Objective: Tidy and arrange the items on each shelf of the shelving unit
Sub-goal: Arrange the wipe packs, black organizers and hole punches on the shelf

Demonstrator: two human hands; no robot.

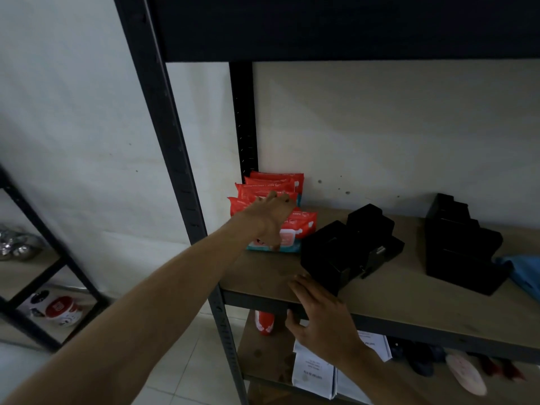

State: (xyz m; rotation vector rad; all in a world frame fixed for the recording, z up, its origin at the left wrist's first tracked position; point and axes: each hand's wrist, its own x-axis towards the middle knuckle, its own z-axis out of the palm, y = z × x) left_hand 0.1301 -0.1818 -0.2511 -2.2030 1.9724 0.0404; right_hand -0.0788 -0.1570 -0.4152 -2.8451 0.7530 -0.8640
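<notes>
Several wipe packs (271, 185) of glossy, crinkled red plastic stand leaning one behind another in the back left corner of the shelf board (409, 302). The board is a pale, matt, wood-look panel set in a dark metal frame (172, 147) with punched slots. One flat pack (298, 229) lies in front of them, showing a white flip lid and a teal edge (its print is too blurred to read).

The left hand (273, 219) reaches over these packs, back of the hand up, thumb pointing down onto the flat pack. Whether its fingers grip a pack or only rest there I cannot tell.

The right hand (318, 314) lies on the board's front edge with its fingers straight and close together. Their tips are just beside a cluster of matt black boxes (347, 249), and the thumb is in front of the rail.

A stepped row (458, 249) of more such boxes sits well apart to the right, with a blue cloth (523, 273) just beside its end. On the shelf below stand white paper bags (312, 375).
</notes>
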